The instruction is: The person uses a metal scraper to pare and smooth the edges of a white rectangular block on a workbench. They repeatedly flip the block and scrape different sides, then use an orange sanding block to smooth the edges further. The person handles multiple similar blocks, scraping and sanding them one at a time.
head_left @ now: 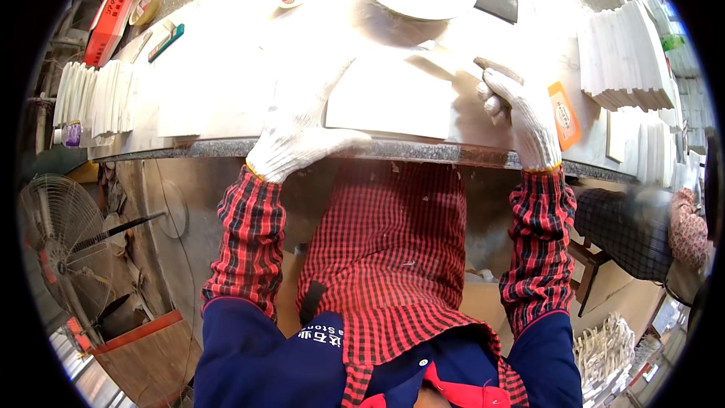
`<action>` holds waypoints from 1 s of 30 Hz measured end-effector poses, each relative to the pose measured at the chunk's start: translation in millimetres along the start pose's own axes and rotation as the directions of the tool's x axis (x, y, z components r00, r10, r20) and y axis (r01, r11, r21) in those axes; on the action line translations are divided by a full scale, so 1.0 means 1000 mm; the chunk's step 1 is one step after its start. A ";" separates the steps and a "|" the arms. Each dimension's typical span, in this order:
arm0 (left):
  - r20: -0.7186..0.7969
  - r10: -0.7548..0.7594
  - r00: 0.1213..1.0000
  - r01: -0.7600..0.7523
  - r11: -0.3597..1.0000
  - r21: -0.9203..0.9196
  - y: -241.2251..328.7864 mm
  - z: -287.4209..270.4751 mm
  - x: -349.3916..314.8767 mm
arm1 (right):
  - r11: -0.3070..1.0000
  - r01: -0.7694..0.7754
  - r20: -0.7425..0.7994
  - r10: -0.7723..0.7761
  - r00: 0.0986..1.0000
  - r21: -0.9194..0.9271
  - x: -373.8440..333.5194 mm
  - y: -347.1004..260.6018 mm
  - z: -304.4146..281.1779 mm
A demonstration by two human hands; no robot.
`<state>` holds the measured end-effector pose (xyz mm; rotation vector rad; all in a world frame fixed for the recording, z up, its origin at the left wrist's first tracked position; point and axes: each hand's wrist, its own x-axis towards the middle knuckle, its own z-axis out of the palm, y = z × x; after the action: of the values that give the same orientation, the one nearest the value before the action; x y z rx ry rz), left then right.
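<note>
White tile [393,102] lies flat on the pale bench [461,153], close behind its near edge and roughly centred in front of the person. Of everything here the bench is the largest, and glare washes out much of its top, so lowering the head to catch the surface at a slant would probably show flaws better.

Next in size come the right-hand stack [623,57] and left-hand stack [94,98] of white pieces, both well apart from the tile, which leaves the elbows fair room. Beyond the tile stands a round basin [423,17], near enough for a short reach.

Both hands wear white knit gloves. At the tile's near left corner, the left hand [298,132] has its thumb spread wide from the other fingers, the thumb lying along the near side and the fingers pointing away up the left side. That makes a good corner stop; light, even pressure should steady the tile without skewing it. Whether those fingers are apart from one another, I cannot tell in the glare.

To the right, the right hand [521,113] is curled, fingers bent in close together, apparently pinching a thin tool [445,57] that points left above the tile's far right part. Its tip is too bright to make out. A low, nearly flat angle and a loose wrist would likely suit it best.
</note>
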<state>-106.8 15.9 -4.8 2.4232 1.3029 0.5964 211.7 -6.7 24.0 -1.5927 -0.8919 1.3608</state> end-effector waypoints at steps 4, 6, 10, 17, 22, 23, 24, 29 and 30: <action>-0.002 -0.028 1.000 0.028 0.998 -0.053 -0.002 0.002 -0.002 | 0.999 -0.014 -0.014 0.013 1.000 -0.047 -0.023 -0.001 -0.001; -0.004 -0.030 1.000 0.030 0.998 -0.051 -0.001 0.002 -0.001 | 0.998 -0.039 -0.009 0.039 0.999 -0.047 -0.032 0.002 -0.002; -0.012 -0.026 1.000 0.025 0.996 -0.083 0.002 0.001 0.000 | 0.997 -0.041 -0.039 0.039 0.998 -0.064 -0.042 0.007 0.005; -0.006 -0.046 0.999 0.045 0.994 -0.097 0.001 0.002 -0.001 | 0.986 0.027 -0.064 -0.038 0.997 -0.163 -0.048 0.009 0.018; -0.071 0.015 0.997 -0.021 0.996 -0.086 -0.002 0.005 -0.003 | 0.613 0.476 0.056 -0.576 0.816 -0.631 -0.049 0.024 0.017; -0.056 0.003 0.998 -0.007 0.997 -0.077 -0.001 0.004 -0.003 | 0.492 0.542 0.097 -0.673 0.733 -0.682 -0.047 0.029 0.016; -0.041 -0.010 0.999 0.007 0.998 -0.069 0.001 0.002 -0.002 | 0.360 0.590 0.146 -0.755 0.640 -0.723 -0.045 0.034 0.014; 0.025 -0.089 0.996 0.091 0.990 -0.106 0.001 0.003 -0.006 | 0.533 0.502 -0.059 -0.723 0.688 -0.681 -0.064 0.041 0.017; 0.043 -0.108 0.993 0.112 0.988 -0.110 0.003 0.002 -0.006 | 0.691 0.404 -0.151 -0.594 0.790 -0.600 -0.072 0.039 0.017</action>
<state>-106.5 8.8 -6.4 2.2458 1.3407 0.5754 183.5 -85.2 15.1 -1.7246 -1.4547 0.4219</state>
